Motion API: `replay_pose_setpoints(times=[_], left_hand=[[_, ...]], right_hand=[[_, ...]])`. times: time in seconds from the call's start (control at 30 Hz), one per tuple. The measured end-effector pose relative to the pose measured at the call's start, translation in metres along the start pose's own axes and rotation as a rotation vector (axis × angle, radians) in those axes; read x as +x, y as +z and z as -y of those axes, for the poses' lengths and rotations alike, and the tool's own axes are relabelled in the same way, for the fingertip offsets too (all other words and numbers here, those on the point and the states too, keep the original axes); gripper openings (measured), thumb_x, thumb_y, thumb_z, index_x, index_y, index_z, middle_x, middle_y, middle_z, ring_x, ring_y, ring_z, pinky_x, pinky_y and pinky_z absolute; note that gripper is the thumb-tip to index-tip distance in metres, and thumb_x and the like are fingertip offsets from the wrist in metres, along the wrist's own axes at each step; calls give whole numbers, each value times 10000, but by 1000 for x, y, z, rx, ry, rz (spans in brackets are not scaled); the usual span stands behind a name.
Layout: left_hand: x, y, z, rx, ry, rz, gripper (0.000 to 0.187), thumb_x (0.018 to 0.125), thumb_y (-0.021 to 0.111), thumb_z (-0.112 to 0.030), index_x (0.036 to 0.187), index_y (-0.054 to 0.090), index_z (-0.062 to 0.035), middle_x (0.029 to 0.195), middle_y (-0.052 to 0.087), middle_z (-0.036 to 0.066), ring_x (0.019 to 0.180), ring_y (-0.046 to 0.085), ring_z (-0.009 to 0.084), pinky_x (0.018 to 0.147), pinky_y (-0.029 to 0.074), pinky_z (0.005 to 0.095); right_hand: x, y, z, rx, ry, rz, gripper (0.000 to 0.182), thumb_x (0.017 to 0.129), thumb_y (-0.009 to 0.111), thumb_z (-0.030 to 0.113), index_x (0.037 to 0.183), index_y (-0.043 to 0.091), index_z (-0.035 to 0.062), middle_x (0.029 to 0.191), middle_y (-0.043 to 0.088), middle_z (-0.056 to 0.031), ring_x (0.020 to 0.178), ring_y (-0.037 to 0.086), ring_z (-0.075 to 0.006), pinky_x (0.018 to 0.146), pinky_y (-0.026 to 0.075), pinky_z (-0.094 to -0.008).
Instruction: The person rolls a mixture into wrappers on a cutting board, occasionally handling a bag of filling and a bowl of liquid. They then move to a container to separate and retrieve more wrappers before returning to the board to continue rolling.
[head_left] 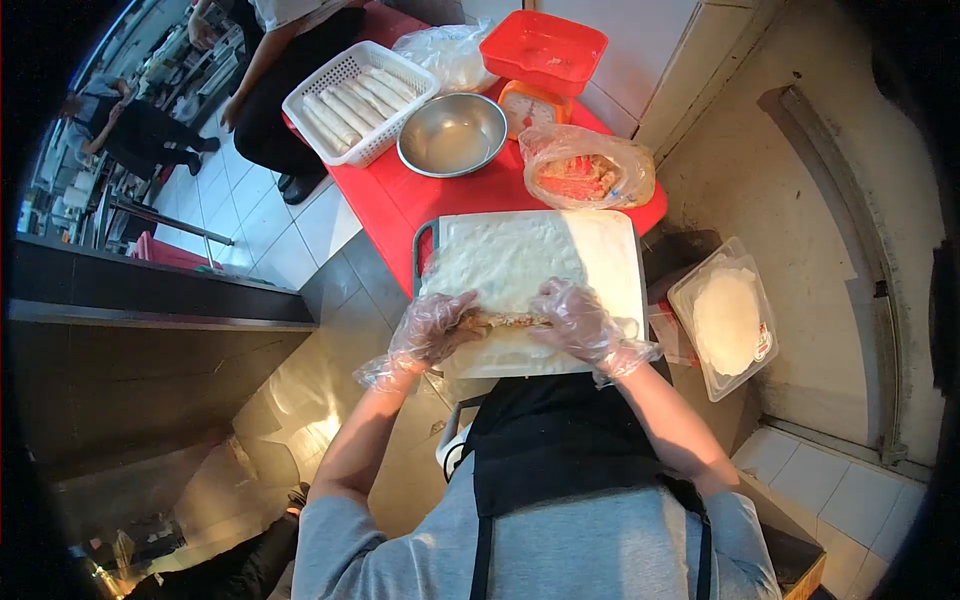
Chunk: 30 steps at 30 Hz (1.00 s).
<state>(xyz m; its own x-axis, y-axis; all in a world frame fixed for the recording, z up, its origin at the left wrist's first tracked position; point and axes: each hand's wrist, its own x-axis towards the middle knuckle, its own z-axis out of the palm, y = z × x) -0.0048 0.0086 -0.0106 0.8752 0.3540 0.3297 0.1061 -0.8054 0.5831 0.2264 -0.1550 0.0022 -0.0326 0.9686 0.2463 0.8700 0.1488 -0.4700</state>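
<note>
On a white cutting board [612, 250] at the table's near edge lies a broad, thin white sheet [500, 250], like a dough or tofu-skin wrapper. Along its near edge runs a strip of brownish, crumbly filling [505, 319]. My left hand [440, 325], in a clear plastic glove, has its fingers closed on the left end of this filled edge. At the right end my right hand [577, 320], gloved the same way, grips the edge with curled fingers. Filling shows between the two hands; the fingertips are partly hidden.
The red table [375, 205] also holds a white basket [365, 150] of white rolls, a steel bowl [452, 135], a scale [530, 105] under a red tray [545, 50], and a bag of orange-red filling [580, 178]. A plastic tray [728, 320] with white sheets stands right. Other people are upper left.
</note>
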Motion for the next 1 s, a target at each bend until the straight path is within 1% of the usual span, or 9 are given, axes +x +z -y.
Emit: replay_pose_setpoints(times=[0.07,0.17,0.27,0.3,0.47,0.63,0.87,0.97,1.0], left_hand=[[-8,3,8,-9,-9,-1,641,648,892,-250,1220,661,-73,926,675,114,800,625,321,724,498,402],[10,-4,-23,42,-42,28,510,742,814,-352,1189,670,-153,1129,693,34,1000,621,282,910,435,455],[20,13,-41,266,2,112,504,728,805,-377,1175,677,-182,1186,677,1,1076,593,247,977,377,466],[20,19,-36,229,51,102,494,710,807,-350,1161,685,-192,1169,682,-8,1075,591,251,987,369,470],[25,25,-46,255,-70,118,421,726,794,-343,1116,708,-208,1149,685,-21,1106,576,246,1039,333,514],[37,46,-52,236,-39,112,373,744,780,-362,1095,720,-253,1134,684,-47,1147,555,226,1076,294,549],[46,47,-49,174,-8,170,361,718,797,-346,1049,736,-215,1117,663,-7,1082,567,234,965,350,501],[44,35,-49,174,-40,150,349,689,813,-341,1002,746,-202,1071,655,4,1044,570,237,927,362,478],[44,29,-52,183,-62,151,351,681,817,-346,993,748,-202,1052,652,6,1037,569,237,926,363,474]], right_hand=[[-10,4,-6,-161,33,76,283,778,719,288,898,635,46,912,609,-119,910,615,-294,764,498,-422],[-8,-6,1,-80,15,-68,296,770,733,330,874,647,66,920,615,-111,899,617,-290,758,499,-419],[-10,-3,0,-60,83,69,275,770,741,328,888,671,89,943,617,-106,921,615,-292,767,498,-429],[-12,-4,0,-31,83,52,277,757,753,305,914,685,87,958,621,-108,924,614,-300,787,494,-433],[-22,-11,-11,-58,95,-118,295,726,780,250,961,721,83,987,631,-111,928,608,-319,840,480,-437],[-23,-8,-15,-15,70,-10,275,705,776,253,925,710,102,954,627,-91,915,609,-305,811,483,-441],[-21,-17,-10,-33,155,158,328,696,802,192,1005,734,108,1015,640,-107,982,604,-324,856,474,-439],[-41,-23,-25,65,131,-171,313,659,805,166,945,716,71,1003,634,-104,970,606,-324,849,481,-449],[-43,-27,-27,57,138,-129,321,655,810,163,948,718,69,1018,633,-108,989,600,-329,864,477,-450]])
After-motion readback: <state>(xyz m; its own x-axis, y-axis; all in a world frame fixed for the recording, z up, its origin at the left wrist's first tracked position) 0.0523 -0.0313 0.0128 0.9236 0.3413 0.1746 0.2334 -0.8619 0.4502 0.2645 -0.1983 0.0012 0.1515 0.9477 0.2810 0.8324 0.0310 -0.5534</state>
